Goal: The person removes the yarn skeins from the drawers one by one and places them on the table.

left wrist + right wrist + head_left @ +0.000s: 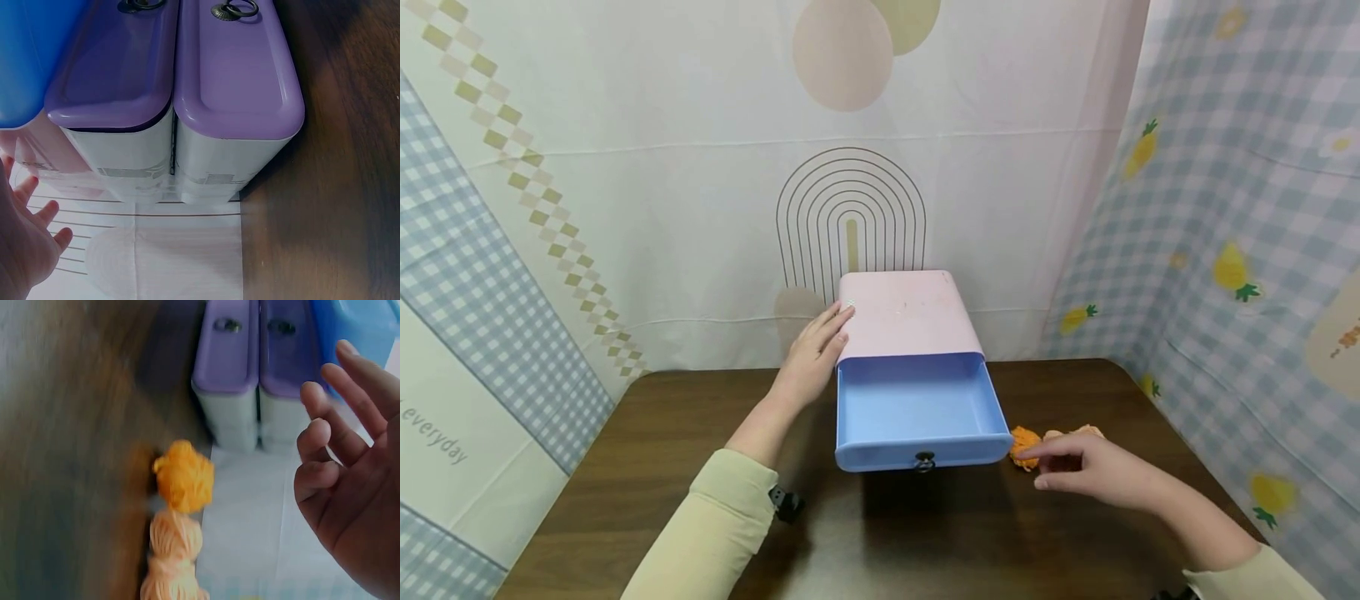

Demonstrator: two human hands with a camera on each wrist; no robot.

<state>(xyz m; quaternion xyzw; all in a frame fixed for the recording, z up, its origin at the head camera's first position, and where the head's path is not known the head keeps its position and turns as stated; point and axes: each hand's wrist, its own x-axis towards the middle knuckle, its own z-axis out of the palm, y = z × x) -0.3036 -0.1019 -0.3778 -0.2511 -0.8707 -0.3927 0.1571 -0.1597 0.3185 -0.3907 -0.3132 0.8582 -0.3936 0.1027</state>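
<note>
A small drawer cabinet with a pink top (906, 315) stands against the back cloth, its blue top drawer (917, 400) pulled out and nothing inside it. My left hand (808, 358) rests against the top's left edge with fingers extended. Two purple drawers (240, 69) with ring pulls sit closed below, as the left wrist view shows. Beside the blue drawer's front right corner is my right hand (1093, 468), fingers loosely bent and holding nothing. Past its fingers lie an orange yarn bundle (183, 478) and a peach yarn skein (175, 550), end to end on the table.
The dark wooden table (700, 483) carries the cabinet near its back edge. Patterned cloths hang behind it and along both sides, the right one (1210, 250) in blue check with pineapples. The open drawer juts forward over the table between the two arms.
</note>
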